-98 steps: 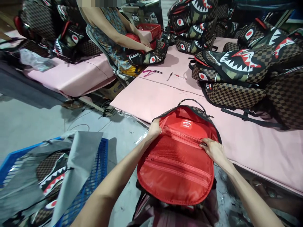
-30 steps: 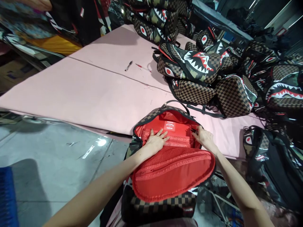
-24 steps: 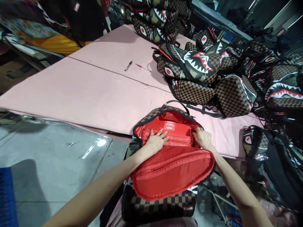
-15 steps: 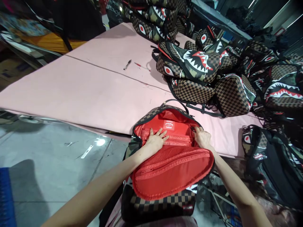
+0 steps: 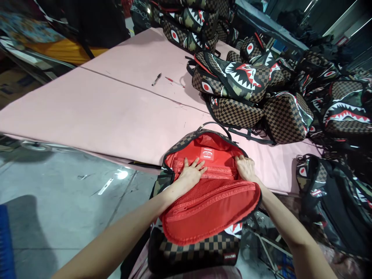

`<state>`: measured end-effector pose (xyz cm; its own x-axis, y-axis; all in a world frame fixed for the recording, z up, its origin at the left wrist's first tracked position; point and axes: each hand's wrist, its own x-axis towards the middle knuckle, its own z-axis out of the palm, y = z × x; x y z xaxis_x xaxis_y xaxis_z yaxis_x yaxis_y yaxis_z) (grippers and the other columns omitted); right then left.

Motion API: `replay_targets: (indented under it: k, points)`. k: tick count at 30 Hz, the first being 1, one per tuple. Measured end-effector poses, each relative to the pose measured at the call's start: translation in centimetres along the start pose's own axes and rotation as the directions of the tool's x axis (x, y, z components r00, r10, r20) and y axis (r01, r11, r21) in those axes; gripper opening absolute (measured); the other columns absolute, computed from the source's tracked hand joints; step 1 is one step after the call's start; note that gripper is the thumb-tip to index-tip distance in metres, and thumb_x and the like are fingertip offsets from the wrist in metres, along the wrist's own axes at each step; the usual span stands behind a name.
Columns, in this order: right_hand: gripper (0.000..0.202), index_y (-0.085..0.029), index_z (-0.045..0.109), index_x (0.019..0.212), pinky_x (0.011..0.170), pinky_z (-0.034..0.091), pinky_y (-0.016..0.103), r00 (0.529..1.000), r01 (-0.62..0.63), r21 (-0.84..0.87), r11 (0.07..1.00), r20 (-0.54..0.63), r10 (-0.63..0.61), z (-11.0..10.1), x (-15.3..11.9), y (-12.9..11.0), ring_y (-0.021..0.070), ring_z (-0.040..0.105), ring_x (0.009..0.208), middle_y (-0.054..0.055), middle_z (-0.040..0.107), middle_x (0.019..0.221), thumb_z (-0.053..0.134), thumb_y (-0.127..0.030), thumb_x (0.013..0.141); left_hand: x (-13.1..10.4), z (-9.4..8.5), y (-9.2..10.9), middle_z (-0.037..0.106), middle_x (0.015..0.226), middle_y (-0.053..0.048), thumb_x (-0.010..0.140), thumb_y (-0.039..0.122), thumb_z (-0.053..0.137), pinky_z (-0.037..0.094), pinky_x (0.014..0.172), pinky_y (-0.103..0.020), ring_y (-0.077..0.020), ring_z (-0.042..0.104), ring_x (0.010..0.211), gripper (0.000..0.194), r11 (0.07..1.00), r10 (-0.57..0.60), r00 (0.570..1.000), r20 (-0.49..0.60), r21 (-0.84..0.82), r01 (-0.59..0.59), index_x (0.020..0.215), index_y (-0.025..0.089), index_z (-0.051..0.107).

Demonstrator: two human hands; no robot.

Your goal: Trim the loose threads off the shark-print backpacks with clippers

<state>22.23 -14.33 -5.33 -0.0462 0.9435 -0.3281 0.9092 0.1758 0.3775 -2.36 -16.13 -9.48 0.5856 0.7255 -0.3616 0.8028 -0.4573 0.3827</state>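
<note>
An unzipped checkered backpack (image 5: 200, 248) rests at the near edge of the pink table, its red-lined flap (image 5: 215, 217) folded down towards me. My left hand (image 5: 191, 174) lies with spread fingers on the red lining inside the opening, holding nothing. At the right side of the opening, my right hand (image 5: 245, 167) has its fingers curled against the inner edge; what they pinch there is too small to make out. A white-printed label (image 5: 207, 153) shows on the back lining between and above the hands.
The pink table (image 5: 116, 112) carries a black pen (image 5: 156, 79), a red pen (image 5: 174, 82) and a pile of shark-mouth backpacks (image 5: 241, 77) at the right. Another backpack (image 5: 334, 201) is at the lower right. Grey floor (image 5: 78, 209) shows at the left.
My right hand has shifted slightly left along the edge of the bag's opening, and the flap's right side has moved a little inward. My left hand stays in place.
</note>
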Motion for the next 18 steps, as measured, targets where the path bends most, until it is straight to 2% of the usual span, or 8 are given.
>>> replay_targets:
  k: [5,8,10,12,13,15,17,18]
  points:
    - [0.030,-0.013,0.062,0.096,0.069,0.038,0.030,0.999,0.054,0.019,0.998,0.001,-0.054,-0.5,-0.3,0.2,0.0206,0.061,0.083,0.016,0.062,0.098,0.033,-0.013,0.088,-0.2,-0.1,-0.1,0.033,0.145,-0.006,0.087,0.007,0.029,0.008,0.100,-0.069,-0.0311,0.020,0.135,0.049,1.000,0.018,0.999,-0.029,-0.011,-0.019,0.129,0.026,0.046]
    - [0.026,-0.016,0.061,0.097,0.067,0.038,0.029,0.999,0.031,0.040,0.999,-0.018,-0.030,-1.0,-0.8,0.5,0.0210,0.062,0.082,0.013,0.063,0.097,0.037,-0.017,0.088,-0.2,0.1,-0.2,0.033,0.145,-0.005,0.086,0.006,0.030,0.008,0.099,-0.070,-0.0314,0.020,0.135,0.050,1.000,0.019,1.000,-0.025,-0.013,-0.019,0.128,0.027,0.047]
    - [0.025,-0.019,0.057,0.105,0.065,0.039,0.028,0.998,-0.019,0.097,0.995,-0.050,0.024,-1.3,-1.4,1.1,0.0209,0.063,0.081,0.010,0.064,0.099,0.041,-0.023,0.087,-0.2,0.2,0.0,0.034,0.144,-0.005,0.085,0.006,0.031,0.007,0.099,-0.070,-0.0312,0.021,0.135,0.051,1.000,0.008,1.000,-0.016,-0.026,-0.009,0.127,0.028,0.048]
    - [0.028,-0.022,0.054,0.111,0.064,0.039,0.027,0.985,-0.113,0.278,0.954,-0.098,0.145,-1.1,-2.4,2.3,0.0205,0.063,0.081,0.006,0.065,0.097,0.046,-0.032,0.085,-0.3,0.1,0.3,0.034,0.144,-0.006,0.085,0.007,0.031,0.004,0.100,-0.070,-0.0313,0.020,0.135,0.049,0.998,0.005,1.000,-0.023,-0.065,-0.007,0.126,0.027,0.049]
    - [0.031,-0.023,0.053,0.111,0.064,0.039,0.026,0.965,-0.166,0.405,0.899,-0.120,0.232,-0.7,-3.1,3.1,0.0203,0.063,0.081,0.005,0.066,0.095,0.048,-0.036,0.084,-0.4,-0.2,0.3,0.033,0.144,-0.007,0.086,0.008,0.031,0.001,0.100,-0.069,-0.0315,0.018,0.136,0.047,0.993,0.013,0.999,-0.035,-0.119,-0.017,0.126,0.025,0.050]
    - [0.038,-0.020,0.054,0.110,0.064,0.041,0.027,0.889,-0.245,0.667,0.703,-0.134,0.438,1.1,-4.9,4.7,0.0206,0.062,0.079,0.005,0.067,0.088,0.050,-0.043,0.080,-0.7,-1.5,0.0,0.034,0.144,-0.008,0.088,0.015,0.036,0.001,0.102,-0.067,-0.0322,0.017,0.136,0.040,0.965,0.037,0.999,-0.036,-0.257,-0.045,0.123,0.023,0.053]
    - [0.049,-0.014,0.056,0.106,0.060,0.042,0.027,0.791,-0.257,0.860,0.441,-0.075,0.607,3.7,-7.2,5.9,0.0206,0.060,0.072,0.007,0.065,0.079,0.050,-0.052,0.075,-1.6,-3.8,-1.3,0.039,0.141,-0.008,0.089,0.025,0.039,0.013,0.106,-0.060,-0.0294,0.027,0.133,0.036,0.887,0.084,0.995,-0.048,-0.451,-0.097,0.122,0.022,0.054]
    - [0.055,-0.012,0.058,0.104,0.055,0.042,0.027,0.758,-0.246,0.923,0.295,-0.007,0.652,5.2,-8.5,6.1,0.0199,0.059,0.065,0.006,0.064,0.071,0.049,-0.057,0.074,-2.2,-5.2,-2.3,0.043,0.139,-0.009,0.089,0.030,0.039,0.022,0.106,-0.055,-0.0271,0.036,0.129,0.037,0.803,0.087,0.992,-0.096,-0.582,-0.127,0.123,0.022,0.053]
